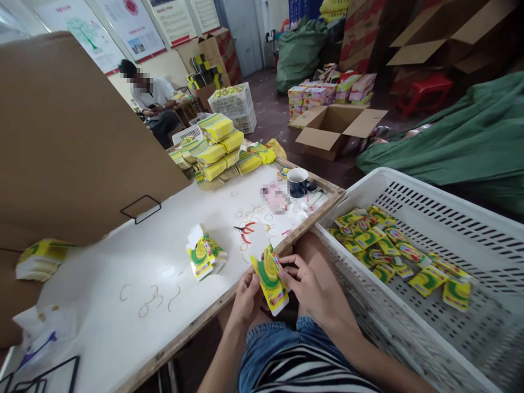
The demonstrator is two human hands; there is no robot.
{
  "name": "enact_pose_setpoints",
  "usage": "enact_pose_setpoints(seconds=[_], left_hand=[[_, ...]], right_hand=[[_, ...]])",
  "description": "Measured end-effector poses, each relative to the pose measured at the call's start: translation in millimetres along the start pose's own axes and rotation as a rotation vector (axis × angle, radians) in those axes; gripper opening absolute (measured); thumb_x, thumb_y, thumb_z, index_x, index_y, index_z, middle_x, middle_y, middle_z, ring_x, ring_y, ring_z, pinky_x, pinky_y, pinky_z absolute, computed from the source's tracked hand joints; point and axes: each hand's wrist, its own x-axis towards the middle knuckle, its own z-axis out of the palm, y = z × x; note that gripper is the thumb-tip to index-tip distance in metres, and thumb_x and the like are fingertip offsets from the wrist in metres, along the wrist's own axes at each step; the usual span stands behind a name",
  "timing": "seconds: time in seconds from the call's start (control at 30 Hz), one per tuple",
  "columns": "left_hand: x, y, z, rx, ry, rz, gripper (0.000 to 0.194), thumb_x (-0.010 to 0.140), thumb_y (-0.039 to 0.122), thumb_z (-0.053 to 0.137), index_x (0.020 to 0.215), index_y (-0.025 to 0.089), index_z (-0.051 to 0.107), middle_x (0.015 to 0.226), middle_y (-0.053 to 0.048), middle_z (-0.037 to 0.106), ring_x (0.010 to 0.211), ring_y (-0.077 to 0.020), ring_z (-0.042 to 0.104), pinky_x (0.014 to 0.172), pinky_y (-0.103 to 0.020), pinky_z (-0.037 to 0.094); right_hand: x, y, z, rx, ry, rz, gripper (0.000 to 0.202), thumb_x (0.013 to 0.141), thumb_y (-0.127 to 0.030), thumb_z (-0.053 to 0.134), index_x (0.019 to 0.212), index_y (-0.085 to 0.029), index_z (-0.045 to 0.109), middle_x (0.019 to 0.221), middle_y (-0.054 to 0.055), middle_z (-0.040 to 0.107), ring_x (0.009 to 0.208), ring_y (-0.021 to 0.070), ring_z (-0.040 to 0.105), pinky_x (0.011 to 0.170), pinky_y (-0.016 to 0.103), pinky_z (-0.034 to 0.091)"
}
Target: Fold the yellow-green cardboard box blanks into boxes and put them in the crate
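A yellow and green printed packet (pixel 270 279) is held over my lap at the table's front edge. My left hand (pixel 246 295) pinches its left edge, and my right hand (pixel 301 278) has its fingers on the right edge. On the white table (pixel 164 245), left of my hands, lies a small pile of similar packets (pixel 204 254). Red-handled snips (pixel 246 231) rest beyond my hands among loose rubber bands (pixel 154 297). To my right, a white plastic crate (pixel 409 341) holds several yellow packets (pixel 370 238).
Bundled yellow packets (pixel 216 147) are stacked at the table's far end, near a dark mug (pixel 297 183). A cardboard sheet (pixel 77 142) stands along the left. Behind are a seated person (pixel 152 101), an open carton (pixel 327 128) and a green sack (pixel 458 136).
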Motion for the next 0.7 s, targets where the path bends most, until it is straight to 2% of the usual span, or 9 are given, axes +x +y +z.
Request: enact_pose_setpoints(seconds=[0.1,0.17,0.23,0.37,0.47,0.53,0.63,0.7], left_hand=[[2,-5,2.3,-0.070,-0.040,-0.032,0.049,0.067,0.058,0.074,0.094,0.017,0.069,0.088,-0.009,0.074,0.077,-0.0235,0.070,0.066,-0.031,0.056],[3,-9,3.6,-0.067,-0.052,-0.033,0.049,0.065,0.056,0.077,0.094,0.018,0.069,0.080,-0.007,0.074,0.059,-0.0180,0.066,0.053,-0.027,0.052],[3,-11,5.4,-0.049,-0.058,-0.030,0.048,0.065,0.055,0.077,0.095,0.018,0.069,0.075,-0.005,0.073,0.050,-0.0143,0.061,0.046,-0.024,0.047],[6,-8,11.0,-0.063,-0.051,-0.017,0.042,0.069,0.047,0.077,0.096,0.016,0.069,0.080,-0.007,0.073,0.059,-0.0159,0.065,0.045,-0.021,0.044],[9,-6,13.4,-0.097,0.007,0.009,0.041,0.067,0.042,0.080,0.096,0.015,0.069,0.085,-0.007,0.074,0.070,-0.0174,0.068,0.056,-0.022,0.050],[11,-7,13.0,-0.084,0.077,0.029,0.039,0.067,0.040,0.081,0.094,0.015,0.068,0.082,-0.005,0.074,0.070,-0.0157,0.068,0.064,-0.023,0.052],[13,-10,12.0,0.018,0.155,0.056,0.037,0.070,0.043,0.077,0.091,0.014,0.065,0.075,-0.004,0.072,0.067,-0.0155,0.067,0.064,-0.024,0.052],[14,-9,13.2,0.119,0.159,0.076,0.040,0.074,0.044,0.074,0.097,0.014,0.062,0.077,-0.004,0.072,0.070,-0.0177,0.068,0.064,-0.026,0.053]], right_hand=[[0,-4,-1,-0.054,0.029,-0.049,0.041,0.070,-0.048,0.076,0.095,-0.018,0.064,0.095,0.008,0.072,0.083,0.0208,0.067,0.079,0.035,0.055],[0,-7,-3,-0.096,0.057,-0.070,0.040,0.070,-0.048,0.076,0.094,-0.017,0.067,0.096,0.009,0.072,0.084,0.0211,0.066,0.080,0.035,0.054],[0,-9,-6,-0.121,0.080,-0.075,0.039,0.071,-0.047,0.076,0.094,-0.017,0.069,0.094,0.009,0.072,0.083,0.0216,0.066,0.078,0.035,0.054],[-1,-13,-9,-0.131,0.092,-0.056,0.040,0.071,-0.047,0.075,0.096,-0.016,0.071,0.093,0.009,0.073,0.083,0.0227,0.067,0.074,0.034,0.056],[-1,-14,-8,-0.164,0.068,-0.046,0.042,0.072,-0.048,0.074,0.098,-0.015,0.071,0.096,0.010,0.073,0.084,0.0229,0.067,0.074,0.033,0.056],[-1,-12,-7,-0.181,0.035,-0.050,0.041,0.075,-0.048,0.072,0.099,-0.014,0.070,0.095,0.010,0.073,0.084,0.0231,0.067,0.075,0.033,0.055],[1,-5,-7,-0.228,0.014,-0.082,0.035,0.081,-0.046,0.065,0.094,-0.014,0.069,0.088,0.009,0.072,0.080,0.0224,0.066,0.072,0.032,0.055],[4,-1,-9,-0.288,0.054,-0.134,0.032,0.084,-0.045,0.062,0.088,-0.014,0.067,0.084,0.009,0.071,0.076,0.0213,0.065,0.068,0.030,0.053]])
